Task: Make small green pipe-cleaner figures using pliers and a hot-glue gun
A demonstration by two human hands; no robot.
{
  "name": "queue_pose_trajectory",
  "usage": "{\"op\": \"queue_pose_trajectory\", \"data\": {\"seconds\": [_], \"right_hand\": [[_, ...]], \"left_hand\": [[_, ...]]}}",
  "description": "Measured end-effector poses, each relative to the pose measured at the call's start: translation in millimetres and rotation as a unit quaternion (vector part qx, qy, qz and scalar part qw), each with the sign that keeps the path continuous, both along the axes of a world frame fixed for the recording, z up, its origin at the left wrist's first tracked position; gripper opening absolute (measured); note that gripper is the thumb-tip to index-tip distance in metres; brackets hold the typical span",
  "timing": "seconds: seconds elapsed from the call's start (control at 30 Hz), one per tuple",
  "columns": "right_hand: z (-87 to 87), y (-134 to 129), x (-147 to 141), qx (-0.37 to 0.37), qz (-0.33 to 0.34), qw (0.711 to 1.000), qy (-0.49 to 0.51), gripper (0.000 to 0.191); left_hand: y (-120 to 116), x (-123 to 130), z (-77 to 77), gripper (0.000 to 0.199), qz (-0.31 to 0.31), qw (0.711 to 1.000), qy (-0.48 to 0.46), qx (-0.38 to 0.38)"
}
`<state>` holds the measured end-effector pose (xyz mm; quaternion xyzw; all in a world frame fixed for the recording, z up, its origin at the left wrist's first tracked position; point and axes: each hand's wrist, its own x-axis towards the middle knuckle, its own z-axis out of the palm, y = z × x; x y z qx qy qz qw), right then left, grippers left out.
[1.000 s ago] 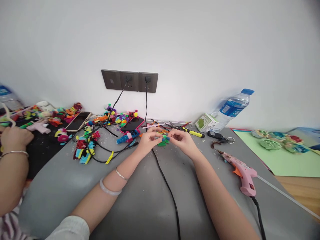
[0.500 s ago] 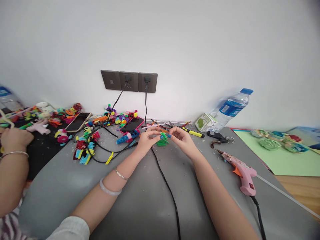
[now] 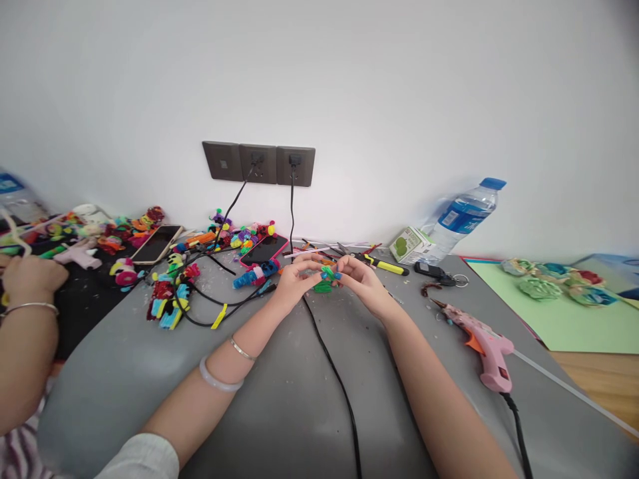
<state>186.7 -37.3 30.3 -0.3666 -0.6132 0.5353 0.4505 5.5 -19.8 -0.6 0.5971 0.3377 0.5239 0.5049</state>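
Between my hands, above the grey table [image 3: 279,399], is a small green fuzzy piece [image 3: 323,287] that looks like bent pipe cleaner. My left hand [image 3: 298,283] pinches it from the left with thumb and fingers. From the right, my right hand [image 3: 363,285] grips it too, the blue-nailed fingertips of both hands almost meeting. Fingers cover part of the piece, so its full shape is hidden. Just behind the hands lie scissors [image 3: 342,249] and a yellow utility knife [image 3: 388,266]. A blue fuzzy figure [image 3: 255,273] rests left of my left hand.
A pink glue gun [image 3: 482,342] lies on the right, its cord running forward. Behind it stand a water bottle [image 3: 466,216] and a small box [image 3: 410,246]. Black cables [image 3: 332,366] cross the table. Fuzzy figures, phones and a co-worker's hand [image 3: 32,279] are at left.
My right hand's fingers have closed in nearer to my left fingertips around the green piece. Both forearms stay almost where they were.
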Motion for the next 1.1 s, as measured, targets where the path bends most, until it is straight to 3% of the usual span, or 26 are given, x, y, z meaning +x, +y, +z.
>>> {"op": "queue_pose_trajectory", "data": {"seconds": [0.63, 1.1], "right_hand": [[-0.4, 0.2, -1.1, 0.004, 0.026, 0.999, 0.044, 0.033], [-12.2, 3.3, 0.7, 0.117, -0.015, 0.993, 0.006, 0.031]], "left_hand": [[1.6, -0.9, -3.7, 0.021, -0.025, 0.999, 0.001, 0.033], [-0.6, -1.6, -1.5, 0.024, -0.056, 0.998, 0.015, 0.035]]}}
